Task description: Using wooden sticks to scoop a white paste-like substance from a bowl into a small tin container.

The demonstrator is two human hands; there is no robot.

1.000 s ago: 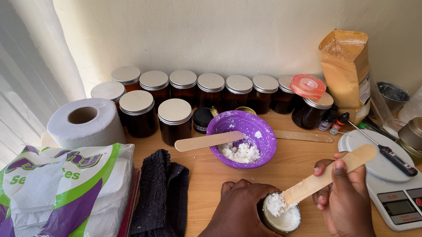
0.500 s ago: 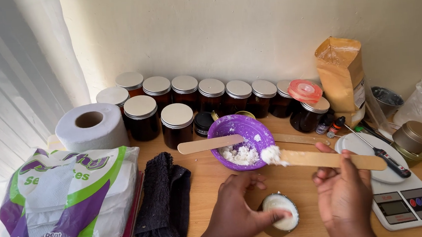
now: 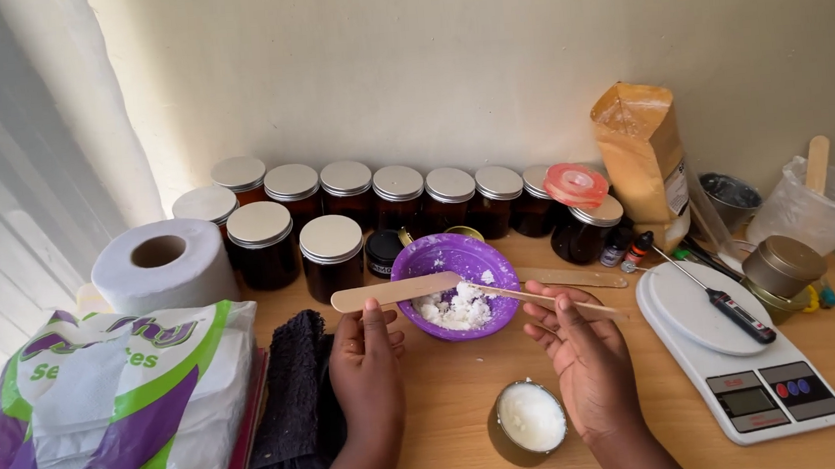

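Note:
My right hand point(image 3: 586, 355) holds a thin wooden stick point(image 3: 597, 307), whose far tip reaches into the purple bowl point(image 3: 454, 254) over a heap of white crumbly stuff point(image 3: 455, 311). A wider flat wooden stick point(image 3: 397, 291) lies across the bowl's left rim. My left hand point(image 3: 368, 362) reaches up to this stick: the fingertips touch its near edge and the thumb stays off it. Between my wrists stands a small round jar point(image 3: 529, 419) filled with smooth white stuff, and neither hand touches it.
Several dark jars with metal lids point(image 3: 331, 239) line the wall behind the bowl. A white kitchen scale point(image 3: 745, 358) with a probe thermometer point(image 3: 731, 304) is on the right. A dark cloth point(image 3: 297, 403), a tissue pack point(image 3: 104, 418) and a paper roll point(image 3: 161, 260) are on the left.
My left hand let go of the small jar and rose to the wide stick on the bowl. My right hand carried its stick from the jar to the bowl, turning it onto its edge.

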